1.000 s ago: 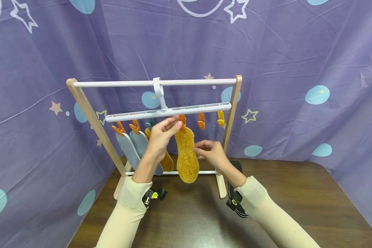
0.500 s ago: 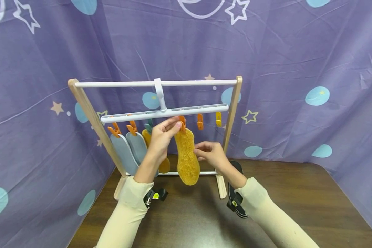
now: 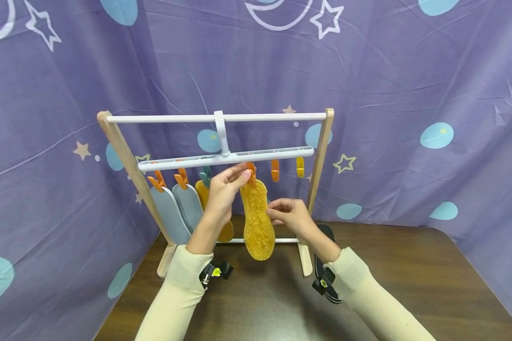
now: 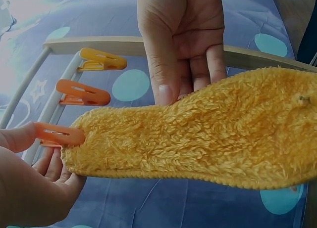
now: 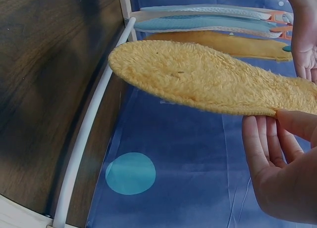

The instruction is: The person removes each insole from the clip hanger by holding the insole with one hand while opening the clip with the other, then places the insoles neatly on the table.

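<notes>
A fuzzy yellow insole (image 3: pixel 258 222) hangs below the white hanger bar (image 3: pixel 183 162), its top end between the jaws of an orange clothespin (image 4: pixel 62 134). My left hand (image 3: pixel 223 192) pinches that clothespin between thumb and fingers. On the insole's right edge, my right hand (image 3: pixel 293 214) pinches the rim at mid-length, thumb on the fuzzy face (image 4: pixel 163 92). Left of my hands hang two grey-blue insoles (image 3: pixel 168 213) from orange clothespins (image 3: pixel 158 181). Another yellow insole (image 3: pixel 227 232) hangs from a green clothespin (image 3: pixel 205 175), partly hidden behind my left arm.
An orange clothespin (image 3: pixel 275 170) and a yellow one (image 3: pixel 300 166) hang unloaded at the right. The bar hooks on a wooden rack (image 3: pixel 320 156) with a white top rail (image 3: pixel 162 119). A black striped item (image 3: pixel 325 232) lies on the brown table (image 3: pixel 409 274) behind my right forearm.
The hanger bar has swung slightly, its left end and the hanging insoles shifting left. Everything sits a little lower in the head view. Both hands keep their grips.
</notes>
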`<move>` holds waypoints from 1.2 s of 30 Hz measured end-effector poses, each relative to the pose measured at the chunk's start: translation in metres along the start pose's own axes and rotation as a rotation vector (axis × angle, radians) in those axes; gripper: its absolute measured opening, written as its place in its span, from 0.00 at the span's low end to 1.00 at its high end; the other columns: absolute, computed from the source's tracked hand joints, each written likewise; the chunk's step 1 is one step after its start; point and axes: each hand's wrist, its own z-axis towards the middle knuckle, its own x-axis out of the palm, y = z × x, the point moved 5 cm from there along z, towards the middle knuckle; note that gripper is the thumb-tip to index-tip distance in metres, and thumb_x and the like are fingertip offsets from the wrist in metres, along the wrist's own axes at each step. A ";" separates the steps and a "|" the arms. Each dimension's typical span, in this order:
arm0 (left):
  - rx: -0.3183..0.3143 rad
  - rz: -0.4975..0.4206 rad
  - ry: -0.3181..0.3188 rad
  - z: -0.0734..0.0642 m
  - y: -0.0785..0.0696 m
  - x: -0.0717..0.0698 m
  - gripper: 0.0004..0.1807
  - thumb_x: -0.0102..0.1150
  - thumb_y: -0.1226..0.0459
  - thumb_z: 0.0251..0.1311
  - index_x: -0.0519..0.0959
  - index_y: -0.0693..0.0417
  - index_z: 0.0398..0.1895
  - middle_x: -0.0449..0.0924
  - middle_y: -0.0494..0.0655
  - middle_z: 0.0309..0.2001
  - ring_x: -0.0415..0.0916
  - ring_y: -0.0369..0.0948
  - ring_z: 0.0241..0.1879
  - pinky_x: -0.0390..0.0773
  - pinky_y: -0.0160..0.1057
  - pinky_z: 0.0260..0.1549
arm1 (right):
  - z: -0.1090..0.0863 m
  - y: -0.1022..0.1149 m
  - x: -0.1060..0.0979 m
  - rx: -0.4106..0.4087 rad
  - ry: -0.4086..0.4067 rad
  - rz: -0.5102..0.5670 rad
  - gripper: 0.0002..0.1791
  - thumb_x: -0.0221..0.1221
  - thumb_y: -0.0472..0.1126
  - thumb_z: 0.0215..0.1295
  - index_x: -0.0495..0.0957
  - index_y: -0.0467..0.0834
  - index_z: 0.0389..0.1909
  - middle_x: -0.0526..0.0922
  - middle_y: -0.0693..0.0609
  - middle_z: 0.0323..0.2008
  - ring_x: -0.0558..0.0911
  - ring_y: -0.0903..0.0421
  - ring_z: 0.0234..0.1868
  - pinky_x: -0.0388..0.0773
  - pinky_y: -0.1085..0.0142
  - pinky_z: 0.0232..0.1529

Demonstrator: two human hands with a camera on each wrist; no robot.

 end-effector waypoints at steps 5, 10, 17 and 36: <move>0.006 -0.001 0.000 0.000 0.000 0.000 0.19 0.60 0.70 0.69 0.77 0.70 0.60 0.87 0.29 0.32 0.80 0.30 0.38 0.73 0.29 0.41 | 0.000 -0.001 -0.001 0.002 0.005 0.007 0.13 0.64 0.35 0.69 0.82 0.28 0.48 0.88 0.38 0.42 0.87 0.58 0.36 0.87 0.48 0.49; -0.010 -0.015 0.006 0.000 0.001 0.001 0.20 0.60 0.70 0.69 0.76 0.71 0.61 0.86 0.29 0.32 0.80 0.30 0.38 0.72 0.30 0.43 | 0.000 -0.003 -0.001 -0.002 0.002 0.015 0.13 0.64 0.35 0.69 0.82 0.28 0.47 0.88 0.41 0.41 0.86 0.59 0.35 0.89 0.53 0.46; -0.038 -0.063 0.026 0.001 0.003 0.000 0.21 0.59 0.69 0.70 0.75 0.71 0.62 0.87 0.30 0.34 0.81 0.31 0.42 0.71 0.38 0.59 | 0.000 -0.003 -0.002 -0.003 0.004 0.012 0.13 0.64 0.35 0.69 0.82 0.28 0.47 0.89 0.41 0.40 0.86 0.59 0.35 0.89 0.55 0.45; -0.071 -0.163 0.047 0.003 0.005 0.001 0.21 0.58 0.69 0.70 0.74 0.73 0.62 0.89 0.35 0.38 0.83 0.34 0.48 0.68 0.42 0.72 | 0.000 -0.003 -0.002 0.006 -0.002 0.017 0.13 0.64 0.35 0.69 0.83 0.29 0.47 0.89 0.40 0.42 0.86 0.59 0.36 0.89 0.54 0.46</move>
